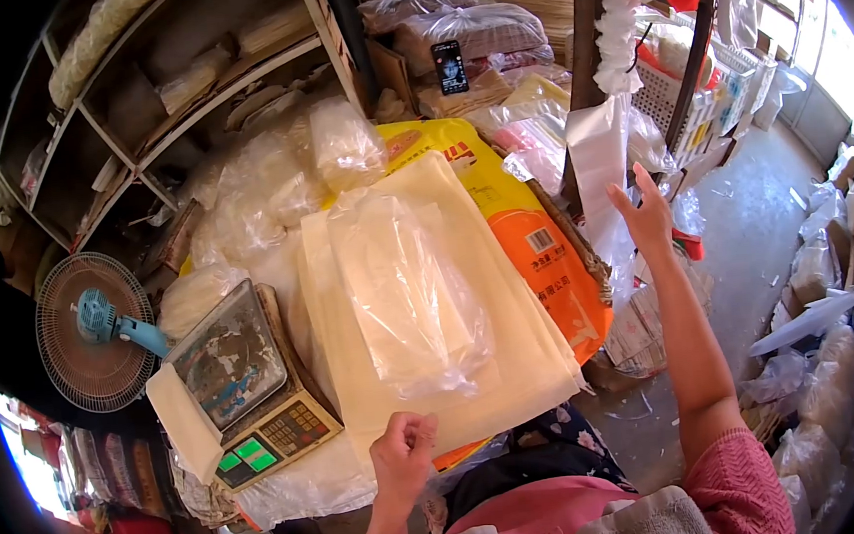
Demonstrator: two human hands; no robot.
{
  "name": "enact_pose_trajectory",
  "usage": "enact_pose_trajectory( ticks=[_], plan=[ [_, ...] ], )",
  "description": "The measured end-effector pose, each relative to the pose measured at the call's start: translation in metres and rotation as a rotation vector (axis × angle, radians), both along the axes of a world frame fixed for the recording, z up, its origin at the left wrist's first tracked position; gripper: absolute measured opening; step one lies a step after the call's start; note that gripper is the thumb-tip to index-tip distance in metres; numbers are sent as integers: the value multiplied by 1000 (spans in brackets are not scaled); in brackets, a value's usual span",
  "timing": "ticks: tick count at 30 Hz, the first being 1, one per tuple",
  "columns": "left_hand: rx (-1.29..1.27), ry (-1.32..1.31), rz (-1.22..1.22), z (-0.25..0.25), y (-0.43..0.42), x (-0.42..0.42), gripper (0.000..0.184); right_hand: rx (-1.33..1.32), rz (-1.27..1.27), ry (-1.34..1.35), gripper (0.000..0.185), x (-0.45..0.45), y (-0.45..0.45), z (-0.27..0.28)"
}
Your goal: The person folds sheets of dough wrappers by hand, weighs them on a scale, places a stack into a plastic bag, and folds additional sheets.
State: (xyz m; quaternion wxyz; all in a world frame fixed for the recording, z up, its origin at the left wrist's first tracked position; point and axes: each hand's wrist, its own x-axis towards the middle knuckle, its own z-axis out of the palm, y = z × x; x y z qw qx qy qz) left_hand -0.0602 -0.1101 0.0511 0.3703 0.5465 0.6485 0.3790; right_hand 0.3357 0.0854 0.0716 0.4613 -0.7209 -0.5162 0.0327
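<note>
A clear plastic bag (377, 271) holding a stack of cream sheets lies on a larger pile of cream sheets (540, 358). Just below the bag, at the near edge of the pile, my left hand (405, 457) is loosely closed, with nothing visible in its fingers. My right hand (647, 215) is raised at the right, its fingers apart and nothing in them. Beside it hangs a bunch of white plastic bags (597, 153); whether my fingertips touch it I cannot tell.
A digital scale (229, 358) stands left of the pile, with a fan (96, 328) beyond it. Yellow-orange sacking (536, 248) lies under the pile. A phone (449, 67) is propped at the back. Shelves (223, 92) rise at the back left; wrapped bundles (833, 386) line the right.
</note>
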Motion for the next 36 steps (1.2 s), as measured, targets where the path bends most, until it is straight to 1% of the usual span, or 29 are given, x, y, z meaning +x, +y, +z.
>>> enact_pose_trajectory(
  ticks=[2,5,8,11,14,20,22,26,29,32,34,35,36],
  plan=[
    [-6,-2,-3,0,0,0,26,3,11,5,73,0,4,1],
    [-16,3,-5,1,1,1,26,22,-23,-26,66,3,10,0],
    [-19,13,-8,3,1,2,26,114,4,-115,49,19,23,-16],
    [-15,26,-14,3,1,1,26,90,-57,-106,34,12,15,1],
    [-6,28,-15,1,0,1,26,86,-71,-81,27,10,11,10],
    [-6,25,-30,0,-2,1,27,163,-15,-169,23,7,-2,9],
    [3,40,-55,-1,-2,0,28,145,-13,-165,23,6,-6,14],
    [6,27,-33,-1,-3,1,27,111,-21,-182,25,8,-11,16],
    [-4,19,-36,-2,-4,1,27,115,-30,-140,23,8,-12,17],
    [-26,13,-57,-5,-7,-1,24,-25,115,-330,14,12,-21,13],
    [-37,-18,-89,-7,-8,-3,23,-244,338,-114,5,-4,-44,14],
    [-68,-42,-129,-7,-7,-2,22,-244,493,-109,6,-10,-54,12],
    [-100,-66,-164,-7,-7,-2,22,-307,566,-102,5,-25,-70,25]
  ],
)
